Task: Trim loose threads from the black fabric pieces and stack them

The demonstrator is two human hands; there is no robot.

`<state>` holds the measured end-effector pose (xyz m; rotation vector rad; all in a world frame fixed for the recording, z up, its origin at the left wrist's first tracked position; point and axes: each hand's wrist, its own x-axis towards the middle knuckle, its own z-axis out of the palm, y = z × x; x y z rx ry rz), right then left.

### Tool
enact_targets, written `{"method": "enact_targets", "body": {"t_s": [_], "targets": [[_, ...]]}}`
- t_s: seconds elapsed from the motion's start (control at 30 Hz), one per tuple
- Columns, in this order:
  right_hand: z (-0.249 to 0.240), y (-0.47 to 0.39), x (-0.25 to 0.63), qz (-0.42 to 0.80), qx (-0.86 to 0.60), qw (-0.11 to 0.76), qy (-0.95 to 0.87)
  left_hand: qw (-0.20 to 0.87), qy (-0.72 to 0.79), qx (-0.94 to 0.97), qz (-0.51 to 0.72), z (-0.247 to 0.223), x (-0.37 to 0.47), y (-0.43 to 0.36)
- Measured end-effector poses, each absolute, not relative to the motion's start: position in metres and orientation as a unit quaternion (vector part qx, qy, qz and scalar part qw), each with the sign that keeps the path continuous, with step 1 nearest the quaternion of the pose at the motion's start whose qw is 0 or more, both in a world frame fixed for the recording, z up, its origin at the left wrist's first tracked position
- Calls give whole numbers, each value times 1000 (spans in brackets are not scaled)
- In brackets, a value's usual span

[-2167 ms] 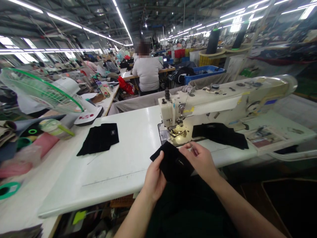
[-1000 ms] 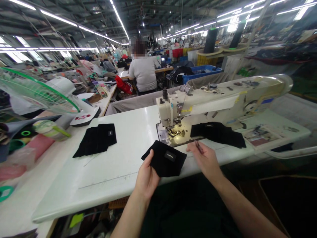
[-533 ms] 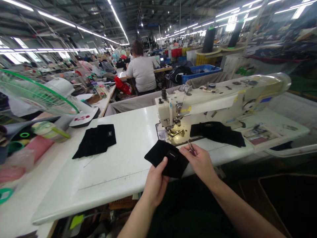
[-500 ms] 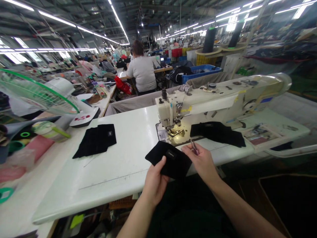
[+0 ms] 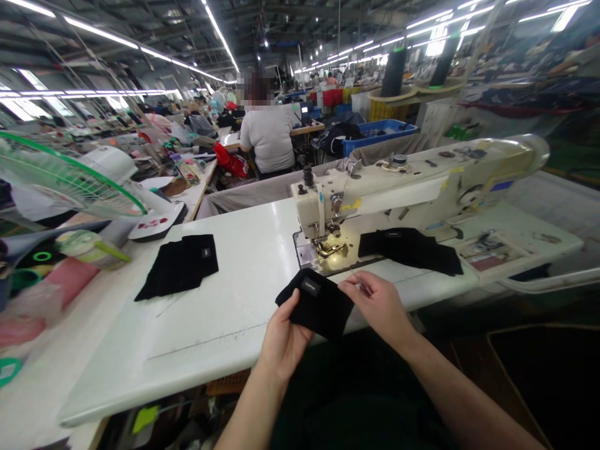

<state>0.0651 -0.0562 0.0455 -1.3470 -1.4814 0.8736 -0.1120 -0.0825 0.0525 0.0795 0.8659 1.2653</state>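
Being gripped by the fingers of the left hand point(image 5: 285, 337) is a black cloth point(image 5: 323, 307); a small tool point(image 5: 364, 288) is pinched in the right hand point(image 5: 382, 307).

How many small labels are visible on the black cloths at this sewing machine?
3: one on the cloth in the left hand, one on the cloth at the table's left, one on the cloth beneath the machine's arm. Others may be hidden underneath.

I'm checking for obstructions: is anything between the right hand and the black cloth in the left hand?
Nothing visible stands in the way. The fingertips of the right hand are right by the edge of the black cloth in the left hand.
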Motion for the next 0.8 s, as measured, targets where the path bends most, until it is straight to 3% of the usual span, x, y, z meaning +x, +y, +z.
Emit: {"method": "enact_targets", "body": {"t_s": [0.13,0.37,0.63,0.8], "targets": [[47,-52,75,345,-570,510,-544,719,383,12,580,52,-115,-80],[45,-58,70,391,-548,448,-589,728,389,29,563,49,-113,-81],[46,-55,72,379,-560,506,-536,723,400,25,563,53,-112,-83],[46,-61,72,388,-540,474,-578,723,385,16,573,52,-115,-79]]}}
